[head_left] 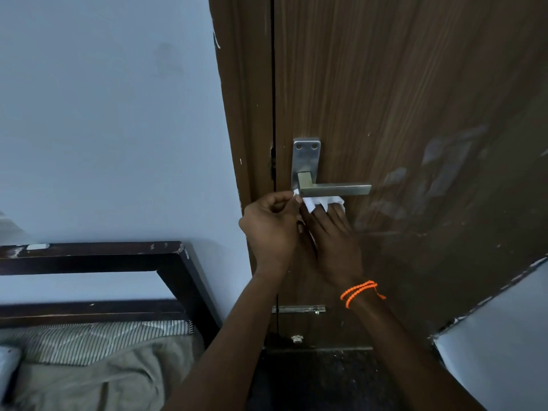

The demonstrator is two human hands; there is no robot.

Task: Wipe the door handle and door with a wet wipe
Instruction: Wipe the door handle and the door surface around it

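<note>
Because the underside of the brushed-metal lever door handle (335, 189) is the part being reached, the white wet wipe (321, 201) is held stretched just beneath the bar, close under it, though actual contact cannot be made out. One corner of the wipe is pinched between thumb and fingertips of the left hand (271, 226), closed into a loose fist near the pivot end of the lever, apparently so that the sheet is kept taut. The rest of the wipe is draped over the fingers of the right hand (332, 235), which are laid flat and pointed upward against the dark brown wood-grain door (415, 114), so that a broad pad can be pressed upward. Both hands are thus closed on the same wipe and set close together, touching or nearly so. An orange beaded thread (360, 292) is worn on the right wrist. The handle is mounted on a silver rectangular backplate (306, 155) near the door's edge, beside the brown door frame (240, 129). Pale smears are seen on the door surface to the right, so the door itself is judged still to be wiped. A pale blue wall (103, 114) and a dark bed frame (166, 256) lie further left.
</note>
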